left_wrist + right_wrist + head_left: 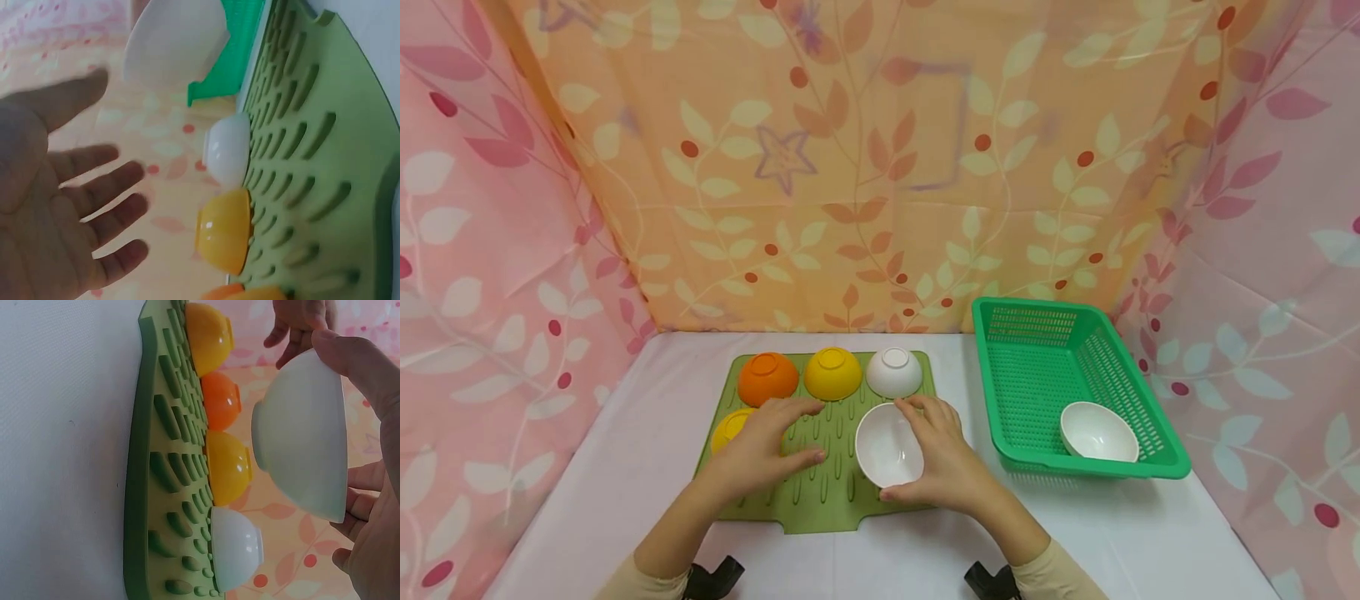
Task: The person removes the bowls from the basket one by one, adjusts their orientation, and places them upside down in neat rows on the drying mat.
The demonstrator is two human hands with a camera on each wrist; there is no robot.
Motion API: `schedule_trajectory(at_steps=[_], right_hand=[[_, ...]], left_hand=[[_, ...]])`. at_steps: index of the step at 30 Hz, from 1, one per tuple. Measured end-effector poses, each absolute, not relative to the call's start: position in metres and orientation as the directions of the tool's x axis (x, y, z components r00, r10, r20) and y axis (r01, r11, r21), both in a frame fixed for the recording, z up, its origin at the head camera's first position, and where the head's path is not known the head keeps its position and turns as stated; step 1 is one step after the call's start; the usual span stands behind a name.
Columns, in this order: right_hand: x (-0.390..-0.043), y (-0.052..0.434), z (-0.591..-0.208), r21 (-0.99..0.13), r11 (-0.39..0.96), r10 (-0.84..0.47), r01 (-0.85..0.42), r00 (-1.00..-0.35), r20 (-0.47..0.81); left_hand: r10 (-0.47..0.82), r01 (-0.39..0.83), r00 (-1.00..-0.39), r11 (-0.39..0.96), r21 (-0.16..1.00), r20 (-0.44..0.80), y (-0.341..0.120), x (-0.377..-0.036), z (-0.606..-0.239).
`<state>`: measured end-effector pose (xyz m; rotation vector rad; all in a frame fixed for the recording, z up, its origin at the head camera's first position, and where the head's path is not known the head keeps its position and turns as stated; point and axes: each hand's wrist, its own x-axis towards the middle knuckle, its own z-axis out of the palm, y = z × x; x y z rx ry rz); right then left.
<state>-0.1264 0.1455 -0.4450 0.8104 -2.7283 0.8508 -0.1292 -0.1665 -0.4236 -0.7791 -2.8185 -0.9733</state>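
Observation:
My right hand [942, 460] grips a white bowl [888, 445] by its rim, thumb on one side and fingers on the other, tilted above the green drying mat [822, 500]; the right wrist view shows that bowl [304, 435] lifted clear of the mat [156, 469]. My left hand [771, 442] hovers flat over the mat's left part with fingers spread and holds nothing, palm open [56, 206]. Upside down on the mat stand an orange bowl [767, 377], a yellow bowl [832, 372] and a white bowl [894, 372]. Another yellow bowl [728, 428] is partly hidden by my left hand.
A green plastic basket [1037, 367] stands to the right of the mat on the white table [1120, 542], with one white bowl [1098, 432] upright inside it. Patterned fabric walls close in the left, back and right sides.

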Motion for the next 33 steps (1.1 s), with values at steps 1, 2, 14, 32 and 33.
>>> schedule_trajectory(at_steps=[1, 2, 14, 32, 33], right_hand=[[-0.126, 0.145, -0.445, -0.476, 0.688, -0.449, -0.548, -0.836, 0.315], [-0.127, 0.145, -0.445, -0.476, 0.685, -0.449, -0.551, -0.834, 0.320], [-0.127, 0.147, -0.441, -0.467, 0.662, -0.443, -0.586, -0.808, 0.388], [-0.126, 0.141, -0.448, -0.363, 0.542, -0.526, -0.758, -0.643, 0.557], [-0.126, 0.141, -0.449, -0.350, 0.541, -0.527, -0.764, -0.633, 0.567]], left_hand=[[0.461, 0.487, -0.864, 0.662, 0.569, 0.203, -0.162, -0.128, -0.424], [0.478, 0.494, -0.857, 0.656, 0.570, 0.192, -0.159, -0.126, -0.424], [0.455, 0.380, -0.885, 0.584, 0.717, 0.098, -0.135, -0.122, -0.440], [0.504, 0.227, -0.864, 0.380, 0.897, 0.005, -0.120, -0.119, -0.444], [0.507, 0.208, -0.862, 0.363, 0.908, -0.006, -0.120, -0.119, -0.443]])
